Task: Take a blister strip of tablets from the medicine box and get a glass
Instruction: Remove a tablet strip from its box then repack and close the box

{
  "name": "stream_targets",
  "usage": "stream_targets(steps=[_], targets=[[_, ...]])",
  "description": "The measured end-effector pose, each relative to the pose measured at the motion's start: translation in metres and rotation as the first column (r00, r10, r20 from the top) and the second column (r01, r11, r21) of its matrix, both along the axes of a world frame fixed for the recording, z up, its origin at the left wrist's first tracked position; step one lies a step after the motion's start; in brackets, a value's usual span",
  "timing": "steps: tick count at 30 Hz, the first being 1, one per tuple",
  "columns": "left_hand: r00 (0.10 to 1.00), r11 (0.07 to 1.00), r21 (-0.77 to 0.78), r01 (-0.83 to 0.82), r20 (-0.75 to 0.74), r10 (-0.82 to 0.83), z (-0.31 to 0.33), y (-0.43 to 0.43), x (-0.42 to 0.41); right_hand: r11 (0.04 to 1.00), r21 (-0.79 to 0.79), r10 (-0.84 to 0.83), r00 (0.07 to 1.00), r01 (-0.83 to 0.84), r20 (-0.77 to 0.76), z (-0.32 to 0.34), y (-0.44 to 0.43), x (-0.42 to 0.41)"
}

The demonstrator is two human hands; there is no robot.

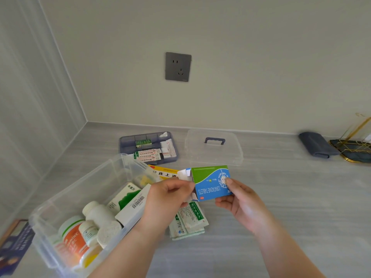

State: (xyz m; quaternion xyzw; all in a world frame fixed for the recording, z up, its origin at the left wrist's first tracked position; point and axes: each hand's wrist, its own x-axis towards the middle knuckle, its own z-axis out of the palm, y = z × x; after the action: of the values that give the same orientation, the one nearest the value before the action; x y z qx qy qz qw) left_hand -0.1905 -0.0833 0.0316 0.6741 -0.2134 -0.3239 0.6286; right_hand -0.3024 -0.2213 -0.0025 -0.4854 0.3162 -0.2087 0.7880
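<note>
My right hand (239, 199) holds a blue and green tablet carton (210, 182) above the counter, printed side up. Its left end flaps are open. My left hand (168, 195) pinches at that open end, fingers closed on the white flap or whatever sits inside; I cannot tell which. No blister strip shows. The clear plastic medicine box (66, 197) stands open at the lower left, filled with bottles and cartons. No glass is in view.
A grey divided tray (128, 140) with plasters and the clear lid (213, 147) with a grey handle lie behind. A yellow carton (166, 173) and green sachets (187, 221) lie under my hands. At the right sit a folded grey cloth (316, 144) and a gold wire rack (355, 145).
</note>
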Motion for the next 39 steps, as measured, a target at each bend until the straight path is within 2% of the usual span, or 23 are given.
stream_targets(steps=[4,8,15,21,27,34,39], targets=[[0.998,0.999,0.031,-0.024,-0.058,0.026,0.000,-0.003,0.002,1.000,0.006,0.005,1.000,-0.005,-0.003,-0.002,-0.001,0.000],[0.999,0.998,0.060,0.022,-0.037,-0.019,-0.002,-0.004,0.004,1.000,-0.016,-0.001,1.000,0.001,-0.014,-0.002,-0.003,0.000],[1.000,0.984,0.180,-0.013,-0.013,0.016,-0.004,-0.012,0.010,0.991,-0.130,-0.008,0.999,0.004,-0.032,-0.002,-0.007,0.004],[0.998,0.977,0.215,0.009,-0.066,0.006,-0.011,-0.017,0.015,0.967,-0.254,-0.032,0.997,0.013,-0.071,-0.004,-0.011,0.004],[0.998,0.985,0.160,-0.056,-0.027,0.061,-0.011,-0.021,0.010,0.956,-0.293,-0.059,0.995,0.031,-0.087,-0.005,-0.016,0.004],[0.983,0.999,0.027,-0.027,-0.179,0.032,-0.014,-0.023,0.013,0.956,-0.289,-0.078,0.995,0.055,-0.067,-0.005,-0.026,-0.002],[0.964,0.991,-0.029,-0.133,-0.236,0.123,-0.018,-0.023,0.009,0.961,-0.258,-0.123,0.990,0.102,-0.067,-0.006,-0.031,-0.011]])
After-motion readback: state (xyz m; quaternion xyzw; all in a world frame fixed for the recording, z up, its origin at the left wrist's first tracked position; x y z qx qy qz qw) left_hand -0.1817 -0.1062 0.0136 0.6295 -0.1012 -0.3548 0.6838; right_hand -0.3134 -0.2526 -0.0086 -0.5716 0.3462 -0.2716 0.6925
